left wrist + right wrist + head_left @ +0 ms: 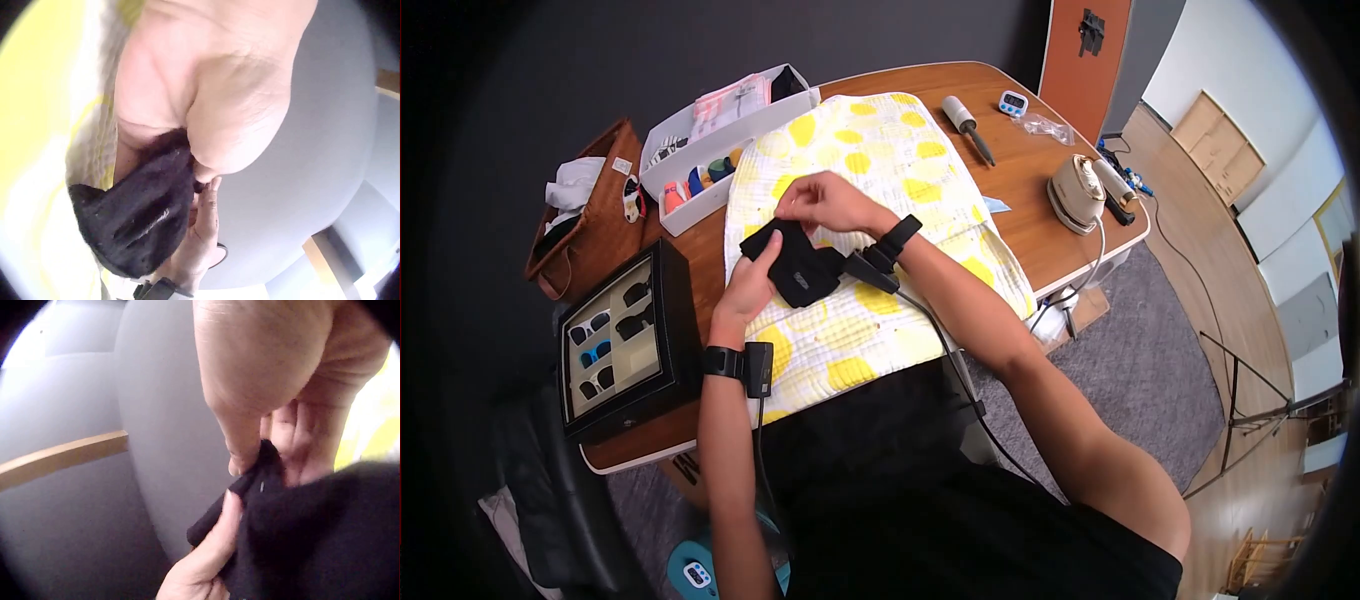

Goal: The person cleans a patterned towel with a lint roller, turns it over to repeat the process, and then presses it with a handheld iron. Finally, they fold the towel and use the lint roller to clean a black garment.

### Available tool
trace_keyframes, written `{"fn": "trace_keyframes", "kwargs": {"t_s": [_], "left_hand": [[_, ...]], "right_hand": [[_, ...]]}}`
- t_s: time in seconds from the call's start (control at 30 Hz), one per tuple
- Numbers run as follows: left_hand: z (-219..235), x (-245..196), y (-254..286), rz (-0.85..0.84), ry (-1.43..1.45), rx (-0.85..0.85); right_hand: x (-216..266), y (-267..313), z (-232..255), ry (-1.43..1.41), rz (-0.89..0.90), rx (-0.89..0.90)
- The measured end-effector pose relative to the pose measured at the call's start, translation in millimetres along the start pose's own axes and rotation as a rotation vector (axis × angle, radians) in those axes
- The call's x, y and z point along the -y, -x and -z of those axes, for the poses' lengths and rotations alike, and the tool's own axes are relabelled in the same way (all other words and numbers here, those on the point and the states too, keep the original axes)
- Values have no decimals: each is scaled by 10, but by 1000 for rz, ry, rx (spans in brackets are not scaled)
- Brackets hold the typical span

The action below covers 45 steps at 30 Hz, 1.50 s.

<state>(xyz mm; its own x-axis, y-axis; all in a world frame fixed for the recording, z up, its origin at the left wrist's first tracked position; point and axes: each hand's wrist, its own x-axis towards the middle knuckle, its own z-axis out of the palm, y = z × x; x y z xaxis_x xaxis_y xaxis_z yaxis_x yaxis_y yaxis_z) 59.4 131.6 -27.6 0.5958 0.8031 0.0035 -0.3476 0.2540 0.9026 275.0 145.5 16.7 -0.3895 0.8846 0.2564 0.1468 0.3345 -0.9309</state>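
Observation:
A folded black sock (pixel 802 277) with small grey lettering is held between both hands, over a white cloth (pixel 870 330) patterned with yellow spots. My left hand (pixel 748 288) grips its near left side, thumb on top and the fingers hidden beneath. At the upper edge, my right hand (pixel 835 203) pinches the fabric between thumb and fingertips. The right wrist view shows the left thumb (pixel 220 531) lying along the fabric close under the right fingertips. In the left wrist view, a rounded end of the sock (pixel 137 219) hangs below the left hand (pixel 219 87).
To the left are a glass-topped sunglasses case (pixel 662 375), a brown basket (pixel 600 240) with clothes and a white divided box (pixel 690 215) holding folded items. A lint roller (pixel 968 128), digital timer (pixel 1013 103) and garment steamer (pixel 1077 193) stand on the right. Cables trail from both wrists.

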Motion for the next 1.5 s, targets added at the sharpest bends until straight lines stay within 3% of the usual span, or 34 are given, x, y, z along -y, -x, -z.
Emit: {"fn": "trace_keyframes", "kwargs": {"t_s": [0.03, 0.07, 0.1, 0.17, 0.2, 0.23, 0.27, 0.3, 0.37, 0.43, 0.47, 0.57, 0.6, 0.67, 0.7, 0.73, 0.77, 0.8, 0.83, 0.87, 0.93, 1.0, 1.07, 1.13, 1.2, 1.27, 1.33, 1.4, 1.5], "left_hand": [[-34, -7, -3, -56, -18, -25], [38, -42, -34, -22, -9, 29], [-12, -68, -22, -53, 34, -74], [6, -62, -35, -86, 77, -249], [58, -19, -71, -93, 81, -250], [120, 29, -97, -77, 31, -254], [163, 52, -103, -60, -19, -259], [138, 68, -106, -67, 21, -273], [150, 113, -154, -71, 38, -265], [194, 133, -156, -67, 33, -256], [215, 166, -185, -68, -17, -286], [240, 204, -204, -116, -19, -252], [318, 251, -245, -116, -52, -229], [221, 193, -201, -134, -40, -213], [187, 137, -155, -122, -26, -207], [139, 111, -155, -109, -7, -190], [119, 79, -151, -109, 64, -167], [111, 38, -140, -106, 136, -140], [87, 18, -128, -153, 152, -182], [63, 34, -153, -218, 203, -283], [30, -9, -140, -309, 263, -340], [145, 23, -165, -301, 275, -333], [251, 48, -197, -292, 288, -322], [292, 66, -220, -253, 342, -299], [299, 76, -237, -248, 325, -280], [302, 39, -205, -243, 297, -272], [192, 7, -233, -337, 458, -470], [327, 31, -227, -286, 456, -384], [364, 55, -248, -367, 432, -408]], "right_hand": [[2, -6, 98, 70, 16, -120], [-3, -49, 259, 343, 157, -313], [47, -17, 447, 411, 181, -456], [-179, 10, 920, 553, 193, -928], [-424, 28, 1237, 670, 223, -1183], [-360, 194, 1447, 870, -1, -1253], [-465, 342, 1655, 999, -2, -1276], [-566, 431, 1723, 1008, -239, -1445], [-836, 620, 1952, 961, -608, -1400], [-1012, 700, 2079, 955, -810, -1326], [-782, 779, 2055, 845, -893, -1168], [-911, 750, 2153, 873, -887, -1192], [-947, 753, 2226, 860, -888, -1090], [-1243, 780, 2391, 830, -713, -1096], [-1429, 753, 2548, 823, -711, -1088], [-1628, 707, 2746, 870, -663, -967], [-1551, 710, 2762, 917, -619, -853], [-1479, 745, 2768, 922, -624, -865], [-1422, 732, 2745, 401, -569, -849], [-1264, 665, 2622, -113, -485, -794], [-992, 465, 2246, -405, -224, -770], [-369, 277, 1590, -376, -53, -766], [6, 220, 1148, -354, -24, -562], [-7, 167, 812, -496, -55, -322], [120, 200, 465, -393, -197, -112], [190, 202, 73, 124, -163, -168], [-88, 214, -96, 413, 117, 47], [-29, 309, -305, 531, 55, 87], [58, 325, -335, 594, -31, 187]]}}
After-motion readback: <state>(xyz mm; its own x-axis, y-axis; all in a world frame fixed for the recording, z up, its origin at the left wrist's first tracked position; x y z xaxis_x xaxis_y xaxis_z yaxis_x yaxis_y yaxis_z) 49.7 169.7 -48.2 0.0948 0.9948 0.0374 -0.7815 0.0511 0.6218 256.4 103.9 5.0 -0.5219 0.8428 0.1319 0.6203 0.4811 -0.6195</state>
